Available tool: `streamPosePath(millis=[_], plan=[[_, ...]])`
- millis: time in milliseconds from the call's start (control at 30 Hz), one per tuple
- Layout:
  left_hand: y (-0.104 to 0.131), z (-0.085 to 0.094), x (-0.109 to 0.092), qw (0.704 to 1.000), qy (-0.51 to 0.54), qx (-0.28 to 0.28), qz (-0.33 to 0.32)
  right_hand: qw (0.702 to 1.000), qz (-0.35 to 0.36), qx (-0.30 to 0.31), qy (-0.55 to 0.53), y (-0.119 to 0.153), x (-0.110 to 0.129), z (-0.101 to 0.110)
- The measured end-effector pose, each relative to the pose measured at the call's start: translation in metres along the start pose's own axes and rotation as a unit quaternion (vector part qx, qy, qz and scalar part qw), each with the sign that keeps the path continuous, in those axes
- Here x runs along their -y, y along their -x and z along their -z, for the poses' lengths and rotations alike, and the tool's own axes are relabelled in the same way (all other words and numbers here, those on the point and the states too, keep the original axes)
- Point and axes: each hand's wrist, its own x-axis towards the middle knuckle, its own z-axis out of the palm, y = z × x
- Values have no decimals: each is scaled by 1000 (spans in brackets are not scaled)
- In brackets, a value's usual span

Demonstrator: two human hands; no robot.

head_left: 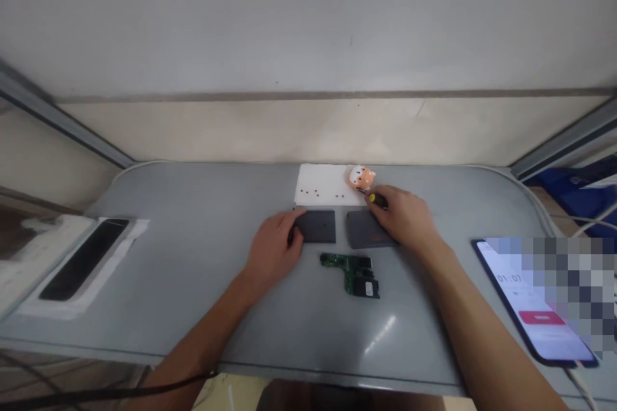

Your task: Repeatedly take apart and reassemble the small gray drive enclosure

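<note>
My left hand (pixel 276 243) is closed around the left end of a dark flat casing (pixel 318 227) on the grey table. In my right hand (pixel 402 215) is a screwdriver (pixel 378 200) with a black and yellow handle, its tip beside an orange and white animal-faced object (pixel 361 177). Under that hand lies a second dark casing piece (pixel 364 230), partly hidden. A white sheet (pixel 321 178) behind the casings carries several tiny dark screws. Nearer me, a green circuit board (pixel 351 273) with black parts lies on the table.
At the right, a lit phone (pixel 530 308) with a cable lies on the table (pixel 193 321). A dark phone-shaped object (pixel 85 258) rests on white material at the left. Metal frame bars and a wall bound the back.
</note>
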Motion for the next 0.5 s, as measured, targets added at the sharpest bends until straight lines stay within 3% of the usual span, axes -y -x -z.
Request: streamPosePath(millis=[500], plan=[[-2, -1, 0, 1000, -7, 1, 3, 1000, 4, -12, -10, -4, -4, -4]])
